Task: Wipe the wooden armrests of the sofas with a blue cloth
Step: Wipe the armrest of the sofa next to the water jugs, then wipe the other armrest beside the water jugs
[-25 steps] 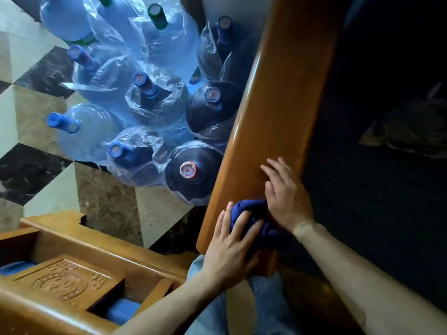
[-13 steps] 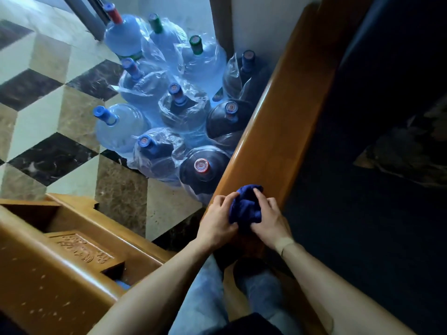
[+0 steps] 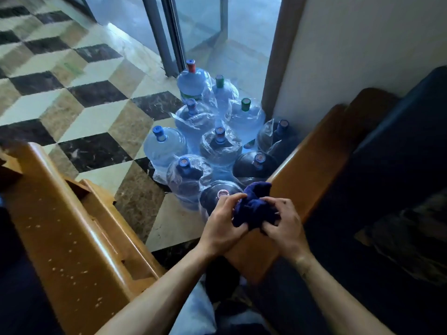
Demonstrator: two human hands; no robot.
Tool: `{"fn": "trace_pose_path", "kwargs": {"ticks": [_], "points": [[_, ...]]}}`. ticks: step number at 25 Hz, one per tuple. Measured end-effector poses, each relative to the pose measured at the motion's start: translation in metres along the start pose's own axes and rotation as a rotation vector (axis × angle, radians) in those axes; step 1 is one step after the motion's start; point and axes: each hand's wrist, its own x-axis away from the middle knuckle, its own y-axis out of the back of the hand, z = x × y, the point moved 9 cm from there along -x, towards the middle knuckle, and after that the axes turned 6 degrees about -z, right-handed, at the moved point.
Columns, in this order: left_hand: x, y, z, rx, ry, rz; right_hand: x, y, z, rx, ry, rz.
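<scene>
A bunched dark blue cloth sits between my two hands above the near end of a wooden armrest that runs up to the right. My left hand grips the cloth's left side with curled fingers. My right hand pinches its right side. A second wooden armrest, speckled with pale spots, lies at the lower left.
Several large water bottles, some wrapped in plastic, stand on the checkered tile floor between the two armrests. A dark sofa seat fills the right. A glass door and a wall are behind.
Both hands have lifted the cloth off the armrest and bunched it between them. The view has tilted up, showing more floor and the door.
</scene>
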Motion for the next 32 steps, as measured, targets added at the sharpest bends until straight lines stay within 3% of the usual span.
{"fn": "trace_pose_path", "kwargs": {"ticks": [9, 16, 22, 27, 32], "points": [[-0.061, 0.156, -0.189, 0.027, -0.439, -0.316, -0.029, 0.089, 0.232, -0.004, 0.489, -0.249], [-0.027, 0.244, -0.229, 0.006, -0.573, -0.418, 0.022, 0.085, 0.325, -0.018, 0.717, -0.408], [0.054, 0.350, -0.199, -0.065, -0.512, -0.603, 0.083, 0.000, 0.392, -0.109, 0.880, -0.294], [0.154, 0.454, -0.144, -0.155, -0.342, -0.752, 0.152, -0.108, 0.450, -0.219, 0.988, -0.059], [0.229, 0.512, -0.112, -0.290, -0.164, -0.863, 0.207, -0.179, 0.485, -0.308, 1.066, 0.103]]}}
